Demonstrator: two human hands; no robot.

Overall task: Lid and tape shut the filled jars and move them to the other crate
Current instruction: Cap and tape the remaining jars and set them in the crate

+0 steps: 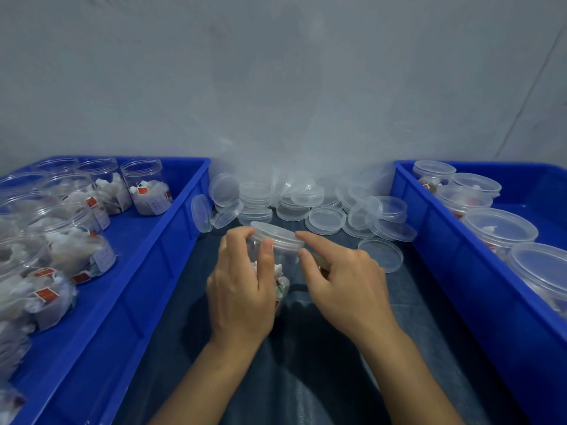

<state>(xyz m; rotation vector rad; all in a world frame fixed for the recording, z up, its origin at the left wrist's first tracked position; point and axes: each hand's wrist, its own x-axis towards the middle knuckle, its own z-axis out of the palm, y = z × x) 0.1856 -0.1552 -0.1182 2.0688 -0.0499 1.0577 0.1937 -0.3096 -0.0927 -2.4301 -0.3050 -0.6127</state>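
A clear plastic jar [283, 262] filled with white packets stands tilted on the dark cloth in the middle, with a clear lid [276, 233] sitting on its mouth. My left hand [242, 289] grips the jar's left side, thumb across the front just under the lid. My right hand [343, 277] pinches the lid's right edge between its index finger and thumb. Its other fingers are curled, and a small brownish thing shows under them that I cannot identify. The left blue crate [171, 228] holds several filled jars without lids [147, 187]. The right blue crate [429, 228] holds several lidded jars [500, 228].
A heap of loose clear lids [325, 219] lies at the back of the cloth between the crates, and one single lid [380, 254] sits just right of my right hand. A grey wall rises close behind. The crates' walls flank both hands.
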